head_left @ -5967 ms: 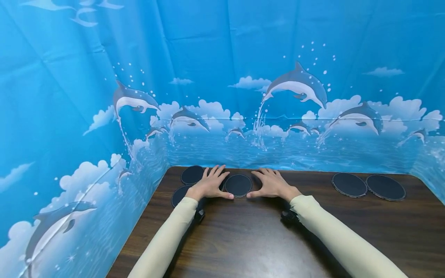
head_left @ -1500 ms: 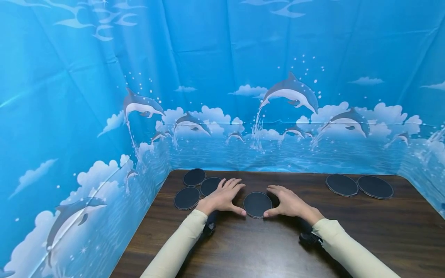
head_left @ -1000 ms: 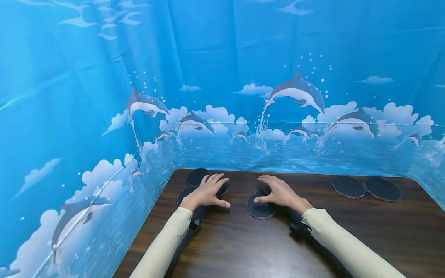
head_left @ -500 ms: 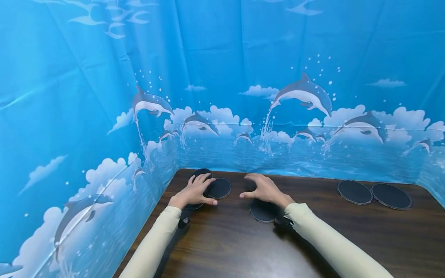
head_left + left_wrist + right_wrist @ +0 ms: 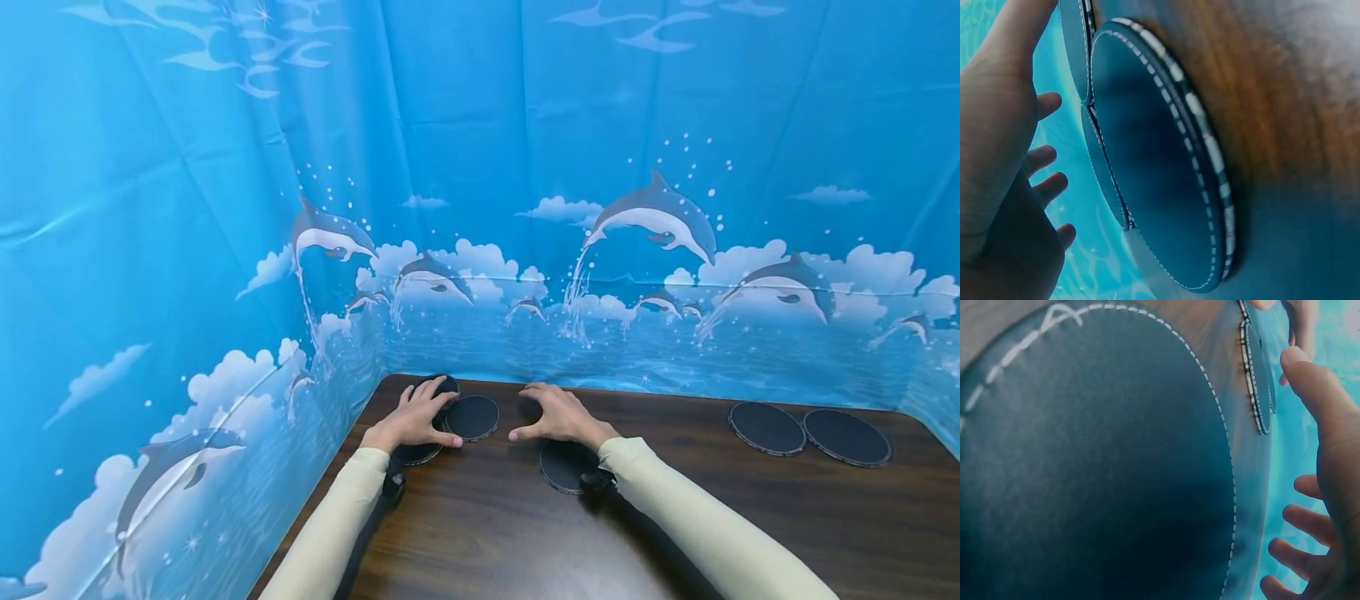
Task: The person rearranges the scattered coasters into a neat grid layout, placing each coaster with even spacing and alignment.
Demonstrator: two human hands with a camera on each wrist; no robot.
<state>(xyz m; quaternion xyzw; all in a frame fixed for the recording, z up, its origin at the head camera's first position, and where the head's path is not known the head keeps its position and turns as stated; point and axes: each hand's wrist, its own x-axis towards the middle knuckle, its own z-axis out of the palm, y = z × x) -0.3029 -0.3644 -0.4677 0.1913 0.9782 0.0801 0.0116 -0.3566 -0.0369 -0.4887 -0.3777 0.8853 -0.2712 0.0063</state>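
Note:
Flat round black coasters with pale stitching lie on the dark wooden table. My left hand (image 5: 412,421), fingers spread, hovers over the group at the back left; one coaster (image 5: 472,418) shows beside its thumb, and two others are partly hidden. That nearest coaster (image 5: 1154,156) fills the middle of the left wrist view, apart from the fingers. My right hand (image 5: 562,417), loosely bent and holding nothing, is beyond a single coaster (image 5: 561,468), whose right edge its wrist covers. Large in the right wrist view, this coaster (image 5: 1097,450) lies below the palm.
Two more coasters, a left one (image 5: 767,428) and a right one (image 5: 847,437), lie side by side at the back right of the table (image 5: 480,533). A blue dolphin-printed curtain (image 5: 465,167) hangs along the back and left edges.
The single coaster, earlier between both hands near the back edge, came nearer and rightward. Both hands then parted from it and shifted left, the left over the group, the right past the coaster.

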